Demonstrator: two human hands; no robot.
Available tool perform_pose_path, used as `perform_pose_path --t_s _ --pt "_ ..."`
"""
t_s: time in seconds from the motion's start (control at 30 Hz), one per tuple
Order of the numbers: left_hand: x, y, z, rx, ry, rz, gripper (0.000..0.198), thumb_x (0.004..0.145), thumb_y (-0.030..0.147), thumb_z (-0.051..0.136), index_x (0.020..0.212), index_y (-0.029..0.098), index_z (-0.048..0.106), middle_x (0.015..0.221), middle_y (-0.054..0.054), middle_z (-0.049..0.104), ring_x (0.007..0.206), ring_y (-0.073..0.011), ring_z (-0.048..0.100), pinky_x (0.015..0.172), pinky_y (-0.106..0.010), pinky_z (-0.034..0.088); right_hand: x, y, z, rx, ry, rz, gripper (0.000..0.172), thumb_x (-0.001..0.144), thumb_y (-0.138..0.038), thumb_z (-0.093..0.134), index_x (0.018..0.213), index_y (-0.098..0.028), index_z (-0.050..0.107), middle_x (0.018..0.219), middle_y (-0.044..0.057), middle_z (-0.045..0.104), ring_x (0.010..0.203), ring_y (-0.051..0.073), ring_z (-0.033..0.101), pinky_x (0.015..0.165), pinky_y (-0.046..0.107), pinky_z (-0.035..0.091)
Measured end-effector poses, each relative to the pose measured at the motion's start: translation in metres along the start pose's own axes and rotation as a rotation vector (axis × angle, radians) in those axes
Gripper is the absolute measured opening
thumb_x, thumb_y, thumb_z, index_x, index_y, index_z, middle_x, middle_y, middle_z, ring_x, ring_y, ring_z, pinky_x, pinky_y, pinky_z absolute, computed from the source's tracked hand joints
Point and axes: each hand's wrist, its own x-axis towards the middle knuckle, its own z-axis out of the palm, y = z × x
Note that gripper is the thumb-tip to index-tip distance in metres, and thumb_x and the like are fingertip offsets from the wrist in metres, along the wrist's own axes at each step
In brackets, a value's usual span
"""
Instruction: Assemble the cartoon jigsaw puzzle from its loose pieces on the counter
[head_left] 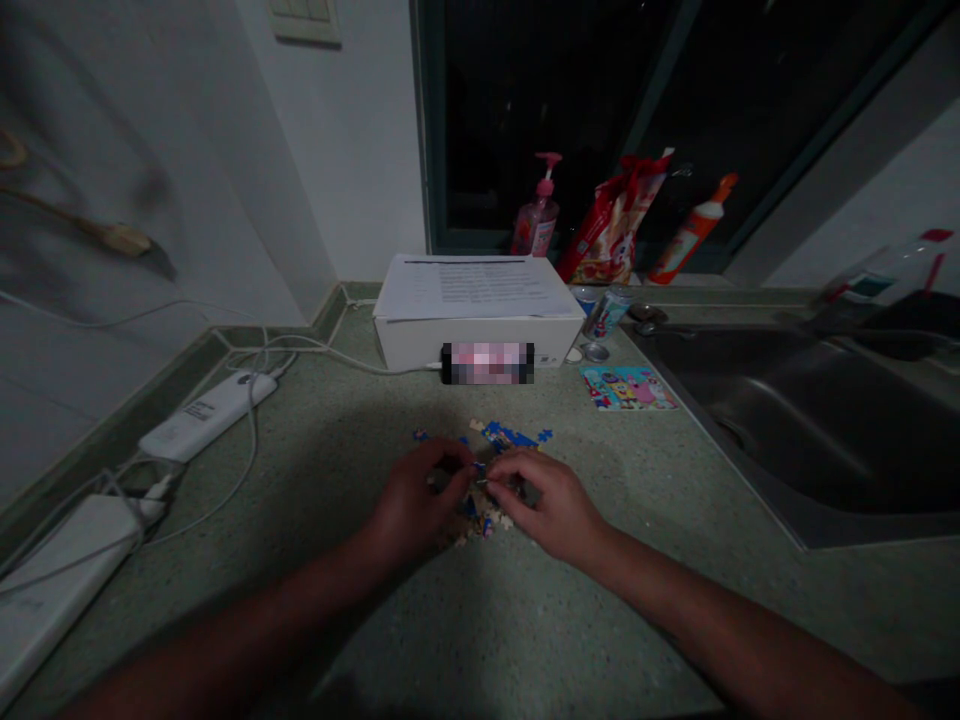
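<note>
Over the green speckled counter [322, 570], my left hand [424, 490] and my right hand [547, 500] meet fingertip to fingertip. Between them is a small blue jigsaw puzzle piece [481, 468], pinched by both; whether it is one piece or two joined I cannot tell. Just beyond my fingers lies a joined strip of blue puzzle pieces [510, 436]. Loose puzzle pieces [487, 526], some blue and some showing a pale side, are scattered below and around my hands, which partly hide them. A colourful cartoon picture card [628, 388] lies flat to the right.
Behind the pieces, a phone [487, 363] leans on a white box [412, 343] topped with a printed sheet. Cables and white power strips [210, 412] lie left. A sink [750, 440] is set into the counter at right. A can [607, 313] and bottles stand at the back.
</note>
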Motion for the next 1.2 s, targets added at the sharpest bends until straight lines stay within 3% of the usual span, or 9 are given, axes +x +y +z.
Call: perform_pose_path --t_s 0.13,0.4,0.9,1.2 --pt "-0.0019 0.0033 -0.0006 0.021 -0.046 0.099 0.009 0.095 0.025 0.073 0.102 0.023 0.078 0.096 -0.006 0.082 0.091 -0.0211 0.078 0.085 -0.036 0.065 -0.0011 0.0020 -0.0001 -0.026 0.016 0.039 0.013 0.100 -0.017 0.065 0.101 -0.025 0.075 0.088 0.002 0.079 0.075 0.019 0.074 0.071 0.032 0.058" --pt "-0.0027 0.0003 0.0020 0.063 -0.071 0.067 0.008 0.097 0.025 0.070 0.096 0.022 0.078 0.092 -0.006 0.082 0.085 -0.0209 0.078 0.080 -0.034 0.063 -0.0040 0.0026 0.0015 -0.016 0.026 0.078 0.019 0.097 -0.019 0.072 0.114 -0.026 0.075 0.091 0.002 0.080 0.077 0.019 0.075 0.074 0.032 0.061" --pt "-0.0026 0.0011 -0.0015 0.173 0.006 0.086 0.009 0.095 0.023 0.067 0.094 0.023 0.076 0.086 -0.004 0.080 0.080 -0.0207 0.076 0.076 -0.034 0.061 -0.0017 0.0018 0.0016 0.017 0.035 0.059 0.019 0.099 -0.021 0.069 0.115 -0.025 0.077 0.091 0.003 0.081 0.077 0.019 0.076 0.071 0.033 0.060" --pt "-0.0015 0.0027 -0.0016 0.090 -0.075 0.024 0.012 0.097 0.027 0.065 0.091 0.022 0.075 0.088 -0.005 0.080 0.082 -0.0216 0.076 0.075 -0.034 0.061 -0.0007 0.0070 0.0007 -0.043 0.069 0.064 0.026 0.098 -0.014 0.067 0.119 -0.026 0.075 0.097 0.003 0.081 0.083 0.020 0.077 0.077 0.034 0.063"
